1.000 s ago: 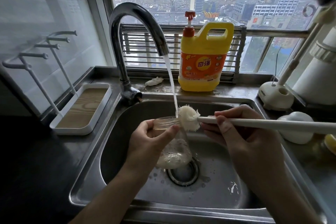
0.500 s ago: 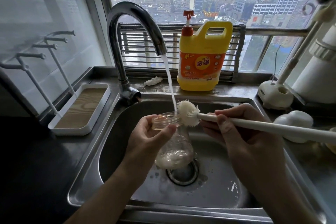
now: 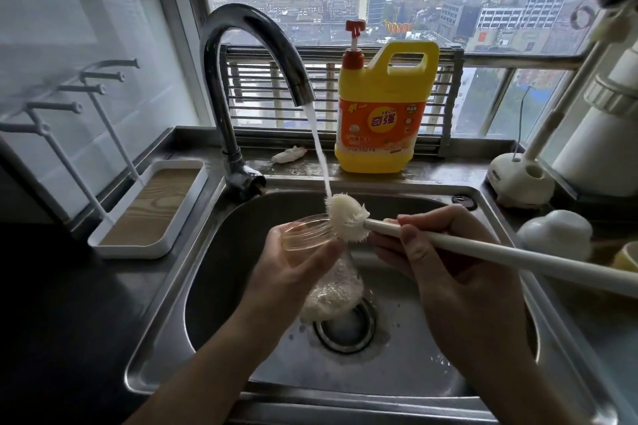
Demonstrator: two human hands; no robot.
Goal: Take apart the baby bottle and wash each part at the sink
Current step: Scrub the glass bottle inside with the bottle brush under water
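The left hand [image 3: 297, 269] has its fingers curled round the neck of the clear bottle [image 3: 333, 290], tilted above the drain of the sink [image 3: 165, 321]. The right hand [image 3: 448, 272] has its fingers pinching the brush [image 3: 483, 249]; the bristle head sits at the bottle's mouth, under the faucet's [image 3: 248, 55] running stream.

- Left hand [image 3: 293, 266] covering middle of bottle [image 3: 336, 290]; only rim and foamy base showing.
- Brush [image 3: 345, 214] handle running past right hand [image 3: 448, 272], leaving frame at right edge; far end not showing.
- Right fingertips hiding under handle.
- Both forearms getting cut by bottom edge.
- Beyond right hand, yellow object [image 3: 626, 257] showing only sliver at right edge; cannot tell what.
- Beyond left hand, beside faucet [image 3: 241, 79] base, white scrap [image 3: 288, 153] looking too small to identify.
- Small print on detergent jug [image 3: 383, 114] blurring, unreadable.
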